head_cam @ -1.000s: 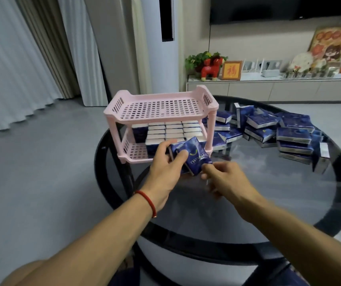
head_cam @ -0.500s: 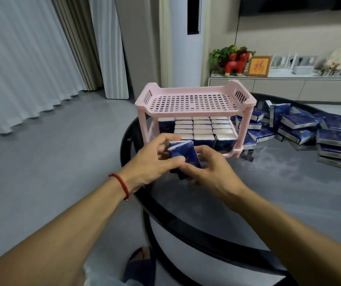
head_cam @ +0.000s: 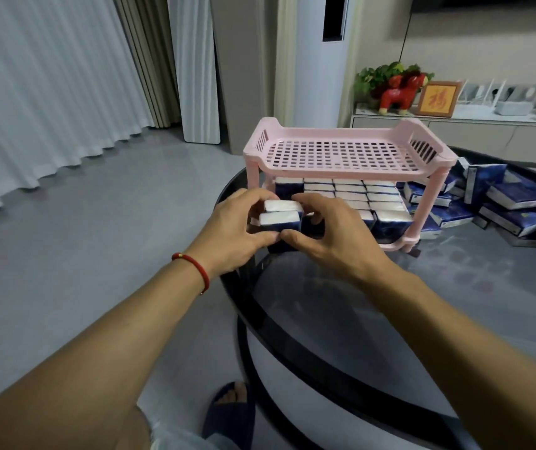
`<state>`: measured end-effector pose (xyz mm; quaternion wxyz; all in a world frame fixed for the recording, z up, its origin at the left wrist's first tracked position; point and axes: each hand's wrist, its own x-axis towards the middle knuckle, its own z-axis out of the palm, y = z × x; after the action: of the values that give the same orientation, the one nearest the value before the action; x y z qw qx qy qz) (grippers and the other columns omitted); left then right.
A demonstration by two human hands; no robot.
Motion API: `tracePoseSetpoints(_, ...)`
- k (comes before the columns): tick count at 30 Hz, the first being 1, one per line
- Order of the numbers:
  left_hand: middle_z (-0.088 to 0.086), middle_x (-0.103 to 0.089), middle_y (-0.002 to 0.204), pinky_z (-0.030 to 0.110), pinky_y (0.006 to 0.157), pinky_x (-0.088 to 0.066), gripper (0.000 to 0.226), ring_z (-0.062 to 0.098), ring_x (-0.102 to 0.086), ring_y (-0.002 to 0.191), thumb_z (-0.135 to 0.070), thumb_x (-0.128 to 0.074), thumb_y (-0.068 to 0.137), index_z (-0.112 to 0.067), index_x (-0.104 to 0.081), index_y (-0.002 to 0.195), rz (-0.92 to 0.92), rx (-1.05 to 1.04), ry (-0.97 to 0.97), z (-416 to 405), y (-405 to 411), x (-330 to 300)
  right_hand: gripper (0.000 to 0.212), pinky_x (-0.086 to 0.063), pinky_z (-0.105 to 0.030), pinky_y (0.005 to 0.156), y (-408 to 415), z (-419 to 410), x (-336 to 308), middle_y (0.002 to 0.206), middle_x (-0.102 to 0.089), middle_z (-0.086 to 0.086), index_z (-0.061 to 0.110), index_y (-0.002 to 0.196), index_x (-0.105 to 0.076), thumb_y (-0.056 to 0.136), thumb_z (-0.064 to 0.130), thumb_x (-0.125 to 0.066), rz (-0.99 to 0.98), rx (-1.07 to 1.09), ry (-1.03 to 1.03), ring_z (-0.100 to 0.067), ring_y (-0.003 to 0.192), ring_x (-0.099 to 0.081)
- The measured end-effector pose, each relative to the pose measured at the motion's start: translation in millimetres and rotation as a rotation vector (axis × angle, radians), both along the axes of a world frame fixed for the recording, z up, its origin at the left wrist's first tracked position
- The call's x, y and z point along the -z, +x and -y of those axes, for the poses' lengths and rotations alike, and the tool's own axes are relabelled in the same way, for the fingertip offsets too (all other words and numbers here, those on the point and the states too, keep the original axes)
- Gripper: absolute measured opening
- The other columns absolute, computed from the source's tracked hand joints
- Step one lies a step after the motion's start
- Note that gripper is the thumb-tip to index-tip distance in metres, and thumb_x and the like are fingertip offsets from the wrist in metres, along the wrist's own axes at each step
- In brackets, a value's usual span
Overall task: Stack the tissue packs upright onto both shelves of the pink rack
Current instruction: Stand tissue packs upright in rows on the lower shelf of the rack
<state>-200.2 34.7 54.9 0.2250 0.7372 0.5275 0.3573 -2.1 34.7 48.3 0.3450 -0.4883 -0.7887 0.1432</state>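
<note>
We grip two upright tissue packs (head_cam: 281, 219) between our left hand (head_cam: 239, 230) and right hand (head_cam: 331, 235), fingers curled round them at the front left corner of the pink rack (head_cam: 347, 172). Its lower shelf holds rows of upright packs (head_cam: 357, 198); loose packs (head_cam: 513, 206) lie on the glass table (head_cam: 422, 303) to the right.

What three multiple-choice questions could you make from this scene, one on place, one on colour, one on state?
1. Where do the loose packs lie?
A. table, right of rack
B. floor
C. top shelf

2. What colour is the wrist band?
A. green
B. red
C. white

3. How is the top shelf?
A. full
B. half full
C. bare

Answers:
1 A: they are piled on the table beside the rack.
2 B: a red band circles the left wrist.
3 C: only its grid shows; the left hand and right hand hold a pack at the lower shelf.
</note>
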Motion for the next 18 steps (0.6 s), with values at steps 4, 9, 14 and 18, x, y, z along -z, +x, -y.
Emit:
tracePoseSetpoints(4,-0.013,-0.063,0.118,0.020,0.089,-0.058,0.057,-0.001,-0.063,0.105,-0.014,-0.087,0.078,-0.029,-0.059,0.126,0.040,-0.033,0.019,0,3,-3,0.038,-0.046,-0.012,0.074,7,-10,-4,0.100,-0.069,0.013,0.026,0.114,-0.069,0.081,0.042,-0.081,-0.029,0.018,0.032,-0.002,0.090,-0.059)
tracePoseSetpoints(9,-0.007,-0.058,0.103,0.017,0.070,-0.050,0.054,0.006,-0.057,0.084,-0.022,-0.084,0.078,-0.022,-0.048,0.118,0.073,-0.174,0.051,-1,-1,-2,0.037,-0.046,-0.021,0.082,3,-19,-1,0.099,-0.068,0.019,0.028,0.108,-0.069,0.078,0.045,-0.083,-0.115,0.050,-0.019,-0.001,0.100,-0.059)
tracePoseSetpoints(14,-0.002,-0.051,0.134,0.032,0.096,-0.053,0.084,0.017,-0.055,0.118,-0.023,-0.083,0.072,-0.024,-0.037,0.142,0.233,-0.230,-0.147,-15,-5,13,0.037,-0.047,-0.039,0.096,-2,-30,-6,0.103,-0.062,0.019,0.030,0.107,-0.060,0.083,0.055,-0.074,-0.053,0.120,-0.107,-0.014,0.108,-0.058)
tracePoseSetpoints(18,-0.006,-0.064,0.124,0.035,0.104,-0.049,0.060,0.016,-0.060,0.119,-0.023,-0.079,0.075,-0.024,-0.056,0.130,0.194,-0.156,-0.227,-18,-2,26,0.049,-0.027,-0.050,0.112,-12,-40,-6,0.140,-0.050,-0.003,0.025,0.130,-0.051,0.093,0.055,-0.062,0.246,0.255,-0.155,-0.028,0.135,-0.039)
